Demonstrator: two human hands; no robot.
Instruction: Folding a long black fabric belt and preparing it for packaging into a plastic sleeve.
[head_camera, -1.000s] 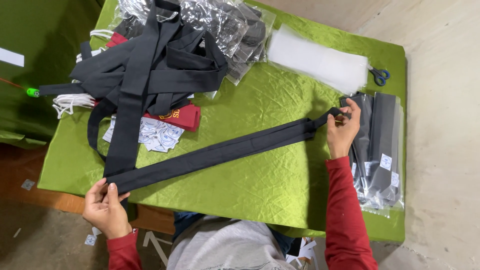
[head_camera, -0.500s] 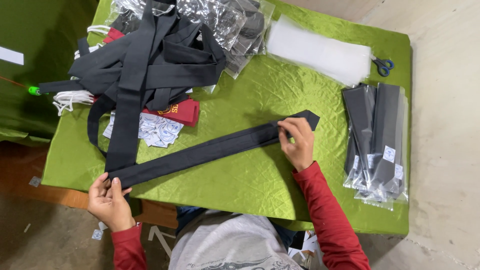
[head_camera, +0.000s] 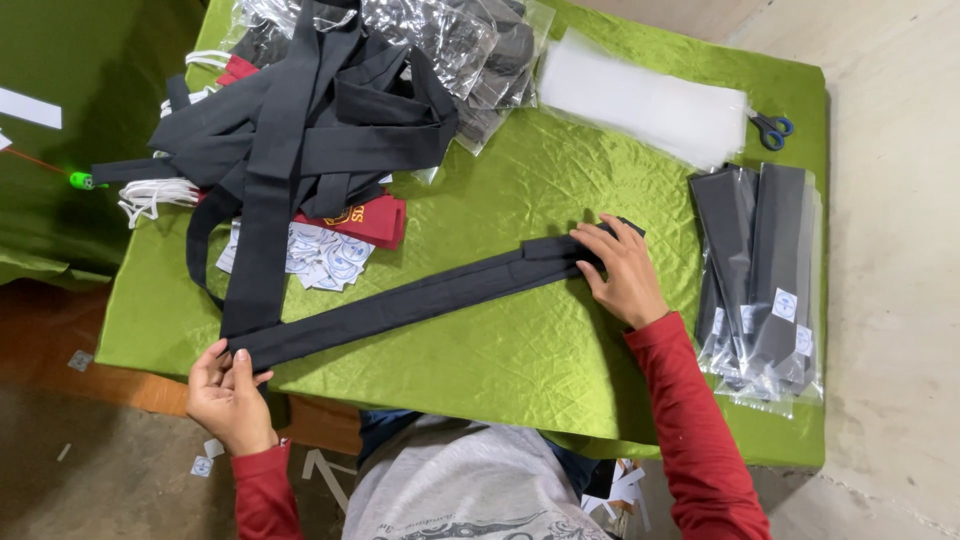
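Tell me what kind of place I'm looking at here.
Probably a small garment packing workshop: a pile of black fabric strips, bagged strips stacked on the green-covered table, and scissors.

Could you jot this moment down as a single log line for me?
left hand: pinching end of long black fabric strap | right hand: pressing strap's folded end flat | surface: green satin-covered table

Long black fabric strap (head_camera: 400, 300) stretched flat across green satin-covered desk (head_camera: 480, 370). Left hand (head_camera: 228, 395) pinching near end at desk edge; right hand (head_camera: 622, 270) pressing folded far end. Bagged black straps (head_camera: 760, 270) stacked just right.
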